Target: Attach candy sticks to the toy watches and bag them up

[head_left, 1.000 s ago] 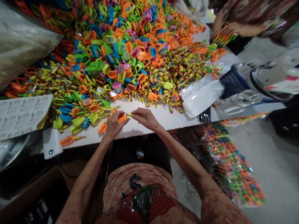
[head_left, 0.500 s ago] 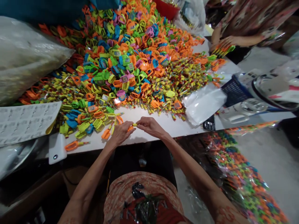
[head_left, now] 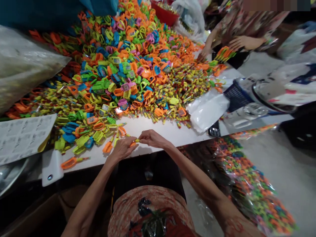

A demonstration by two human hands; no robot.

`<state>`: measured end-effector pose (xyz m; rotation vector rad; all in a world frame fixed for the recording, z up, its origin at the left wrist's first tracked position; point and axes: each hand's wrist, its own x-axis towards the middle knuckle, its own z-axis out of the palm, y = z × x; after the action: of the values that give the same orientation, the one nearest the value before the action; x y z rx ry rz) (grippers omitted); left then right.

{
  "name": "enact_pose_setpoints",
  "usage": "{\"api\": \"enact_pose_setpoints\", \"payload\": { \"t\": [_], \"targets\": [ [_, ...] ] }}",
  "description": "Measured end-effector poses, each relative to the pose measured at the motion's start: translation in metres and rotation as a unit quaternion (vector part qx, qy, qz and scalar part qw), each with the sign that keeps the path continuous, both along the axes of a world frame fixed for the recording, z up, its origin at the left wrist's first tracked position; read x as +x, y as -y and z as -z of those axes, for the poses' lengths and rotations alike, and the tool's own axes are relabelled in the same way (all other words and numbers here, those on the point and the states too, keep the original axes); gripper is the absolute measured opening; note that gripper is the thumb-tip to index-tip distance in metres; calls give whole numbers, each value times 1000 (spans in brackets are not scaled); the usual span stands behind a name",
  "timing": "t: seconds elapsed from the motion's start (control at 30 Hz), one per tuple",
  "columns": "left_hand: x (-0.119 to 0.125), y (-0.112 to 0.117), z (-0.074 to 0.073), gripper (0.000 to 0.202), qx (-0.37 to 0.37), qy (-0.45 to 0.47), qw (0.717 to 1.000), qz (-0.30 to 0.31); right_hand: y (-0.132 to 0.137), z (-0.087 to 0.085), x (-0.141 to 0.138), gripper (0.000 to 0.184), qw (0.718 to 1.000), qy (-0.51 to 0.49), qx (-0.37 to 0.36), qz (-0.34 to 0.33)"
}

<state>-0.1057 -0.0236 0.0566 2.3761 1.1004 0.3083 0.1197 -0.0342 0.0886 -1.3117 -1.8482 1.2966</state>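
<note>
At the table's front edge my left hand is closed around an orange toy watch, mostly hidden by the fingers. My right hand pinches a small yellow-capped tube that meets the orange piece between the two hands. Left of my left hand lie another orange toy watch and several yellow-green ones. Farther left, an orange toy watch with a tube in its end rests near the edge. Behind the hands spreads a pile of small yellow tubes, and beyond it a heap of bright toy watches.
A printed sheet and a white power bank-like box sit at left, below a large plastic bag. Clear bags, a black phone and a blue basket are at right. A co-worker's hands hold toy watches.
The view has shifted, so the table sits slightly left and lower. Both my hands keep the same grip. One of the co-worker's hands has reached toward the heap.
</note>
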Motion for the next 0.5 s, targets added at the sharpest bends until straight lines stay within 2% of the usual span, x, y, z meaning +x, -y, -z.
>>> {"api": "enact_pose_setpoints", "payload": {
  "t": [0.13,0.27,0.33,0.37,0.43,0.5],
  "targets": [
    [0,-2,-2,21,-23,8,999,29,0,12,6,16,997,-41,-54,-26],
    [1,2,-5,24,-63,38,995,67,0,26,13,31,982,-119,-126,-79],
    [-1,0,-4,25,-63,39,995,70,-4,30,17,38,977,-137,-141,-80],
    [-4,-3,-4,25,-48,38,996,57,-9,31,20,41,979,-136,-137,-61],
    [-12,-14,-3,22,10,30,999,6,-23,30,28,43,992,-84,-85,29],
    [-24,-32,-5,26,79,18,995,-55,-41,28,37,40,988,64,-2,138]
  ]
}}
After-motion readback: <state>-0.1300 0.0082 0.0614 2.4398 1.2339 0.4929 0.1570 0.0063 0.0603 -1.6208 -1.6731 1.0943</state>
